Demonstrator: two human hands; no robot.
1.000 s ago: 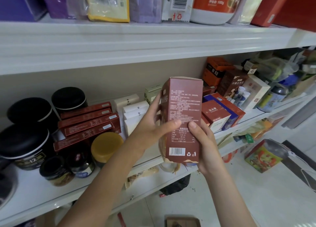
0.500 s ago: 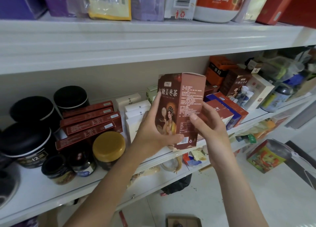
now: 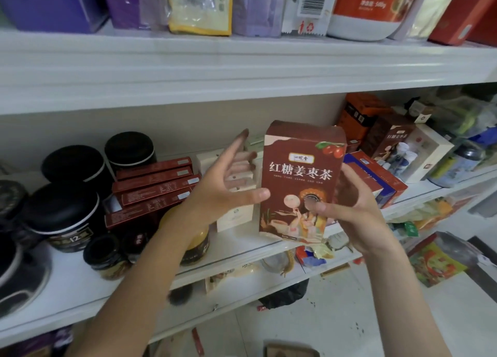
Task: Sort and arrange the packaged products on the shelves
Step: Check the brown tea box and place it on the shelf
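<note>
A brown-red tea box with white characters and a drawn figure stands upright in front of the middle shelf, front face toward me. My right hand grips its lower right side, thumb across the front. My left hand is at the box's left edge with fingers spread; only the thumb tip touches the box. On the shelf behind lie a stack of flat red boxes and white boxes.
Black-lidded tins and small jars fill the shelf's left. A yellow-lidded jar sits behind my left wrist. Red, blue and brown boxes crowd the right. Pouches line the upper shelf. Packets lie on the floor.
The box has been turned from its printed back to its front face. My left hand has opened off the box; my right hand now holds it.
</note>
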